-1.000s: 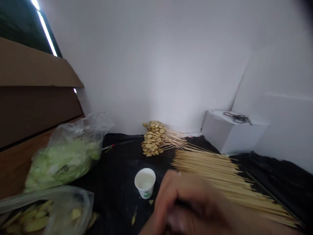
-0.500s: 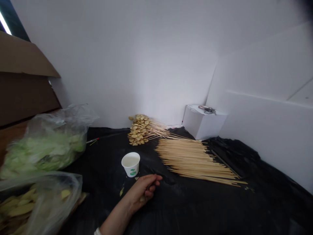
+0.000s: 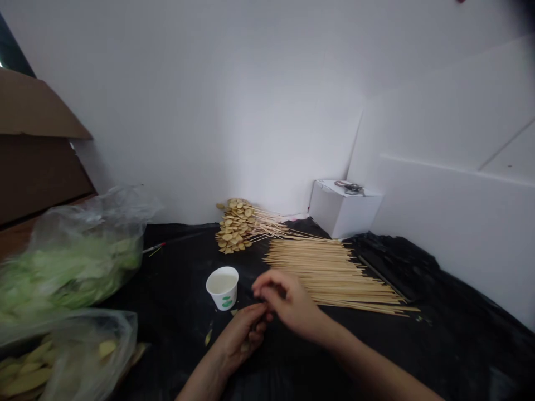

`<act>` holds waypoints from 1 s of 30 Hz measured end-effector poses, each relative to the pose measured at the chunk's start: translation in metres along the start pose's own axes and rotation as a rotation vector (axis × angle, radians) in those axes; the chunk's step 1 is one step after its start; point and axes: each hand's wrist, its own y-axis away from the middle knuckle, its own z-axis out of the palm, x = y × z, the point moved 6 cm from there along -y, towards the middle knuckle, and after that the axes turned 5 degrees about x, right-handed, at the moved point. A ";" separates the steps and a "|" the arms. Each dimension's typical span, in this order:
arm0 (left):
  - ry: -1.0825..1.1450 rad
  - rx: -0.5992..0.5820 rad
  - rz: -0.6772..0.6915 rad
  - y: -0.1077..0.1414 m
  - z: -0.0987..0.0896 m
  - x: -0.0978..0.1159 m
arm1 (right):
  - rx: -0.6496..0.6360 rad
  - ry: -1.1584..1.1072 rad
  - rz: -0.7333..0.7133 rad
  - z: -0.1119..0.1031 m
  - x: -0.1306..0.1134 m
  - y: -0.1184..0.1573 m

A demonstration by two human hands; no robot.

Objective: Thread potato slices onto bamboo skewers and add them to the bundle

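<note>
Bamboo skewers at two o'clock from meeting hands

Right hand bends its fingers narrowly by the curled left hand; I cannot tell what either holds. Paper cup: ten o'clock. Bamboo skewers lie flat.

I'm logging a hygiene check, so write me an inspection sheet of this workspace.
Surface: black plastic sheet, wrinkled at right; scrap near the cup.
Job's things: bare sticks laid side by side; skewered slices piled behind; open-looking bag of slices and bag of greens at left.
Clutter: paper cup upright; thin red-tipped item beyond it.
Hands: left hand curled, contents unclear; right hand close by, fingers bent; both bare.
Cables: nothing certain; dark item on white box unclear.
Surroundings: white wall; cardboard at left.
</note>
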 end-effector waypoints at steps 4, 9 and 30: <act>0.219 -0.025 -0.216 -0.004 -0.004 -0.016 | 0.307 0.512 0.026 -0.056 0.085 -0.054; 0.405 0.002 -0.301 -0.013 -0.016 -0.024 | 0.441 0.745 0.155 -0.121 0.159 -0.050; 0.583 0.092 -0.421 -0.002 -0.014 -0.006 | 0.156 1.197 0.284 -0.119 0.195 -0.045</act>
